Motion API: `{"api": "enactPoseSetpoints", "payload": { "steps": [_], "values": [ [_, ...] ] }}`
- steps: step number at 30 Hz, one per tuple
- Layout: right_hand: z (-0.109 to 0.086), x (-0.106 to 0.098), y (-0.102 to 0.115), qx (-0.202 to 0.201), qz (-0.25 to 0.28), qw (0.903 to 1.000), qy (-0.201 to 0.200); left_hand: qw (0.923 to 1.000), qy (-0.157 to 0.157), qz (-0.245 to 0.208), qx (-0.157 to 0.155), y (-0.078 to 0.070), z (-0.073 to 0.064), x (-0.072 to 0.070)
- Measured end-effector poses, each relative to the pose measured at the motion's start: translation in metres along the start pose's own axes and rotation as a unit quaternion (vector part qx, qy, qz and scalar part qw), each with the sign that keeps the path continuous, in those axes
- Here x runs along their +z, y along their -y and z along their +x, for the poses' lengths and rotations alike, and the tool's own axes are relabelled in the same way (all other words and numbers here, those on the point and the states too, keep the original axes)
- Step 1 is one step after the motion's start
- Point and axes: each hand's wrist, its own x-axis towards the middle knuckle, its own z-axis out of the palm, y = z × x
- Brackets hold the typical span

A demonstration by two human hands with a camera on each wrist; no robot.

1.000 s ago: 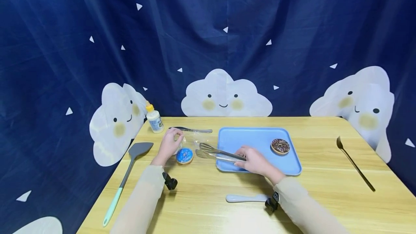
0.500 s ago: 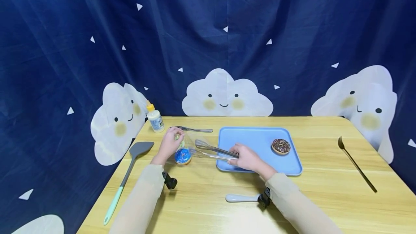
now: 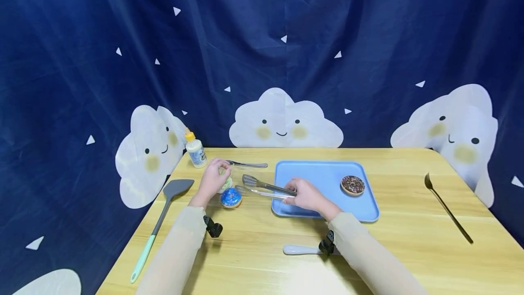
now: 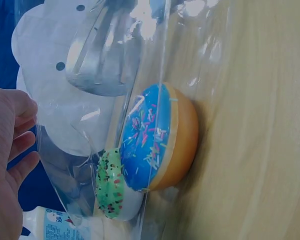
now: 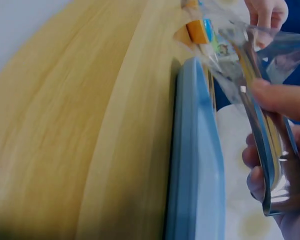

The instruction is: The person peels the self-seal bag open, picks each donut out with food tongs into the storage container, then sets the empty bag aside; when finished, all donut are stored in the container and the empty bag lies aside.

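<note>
My left hand (image 3: 213, 179) pinches the edge of a clear plastic bag (image 4: 85, 120), raised above the table. Through the film in the left wrist view show a blue-iced donut (image 4: 150, 137) with sprinkles and, just behind it, a green-iced donut (image 4: 110, 187). Metal tongs (image 3: 270, 187) are gripped by my right hand (image 3: 307, 195), thumb on one arm and fingers on the other. Their slotted heads point left, above and right of the blue donut, and appear through the bag's film in the left wrist view. Nothing sits between the tong heads.
A blue tray (image 3: 319, 170) bearing a chocolate donut (image 3: 352, 185) lies below and right of my right hand. Around lie a turner (image 3: 153, 231), a white bottle (image 3: 196, 154), a metal utensil (image 3: 249, 165), a dark fork (image 3: 448, 208) and a pale utensil (image 3: 300, 250) near the front.
My right hand has moved left with the tongs, bringing their heads closer to the donuts and the bag. My left hand has stayed nearly in place; more of the green donut shows.
</note>
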Motion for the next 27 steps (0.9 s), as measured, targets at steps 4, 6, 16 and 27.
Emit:
{"api": "enactPoseSetpoints", "payload": {
  "steps": [4, 6, 16, 27],
  "values": [
    [-0.002, 0.001, -0.001, -0.004, 0.003, 0.9998, 0.018, 1.0000, -0.001, 0.000, 0.005, 0.002, 0.000, -0.001],
    [-0.002, 0.002, 0.000, -0.009, 0.004, 0.9997, 0.022, 0.9999, -0.005, -0.002, 0.010, 0.003, 0.000, -0.001],
    [0.005, 0.002, 0.000, -0.030, 0.016, 0.9978, 0.057, 0.9996, 0.005, -0.002, 0.026, 0.003, -0.003, 0.001],
    [0.011, 0.004, -0.002, -0.034, -0.003, 0.9958, 0.085, 0.9993, 0.010, -0.003, 0.037, 0.003, -0.002, 0.005]
  ]
}}
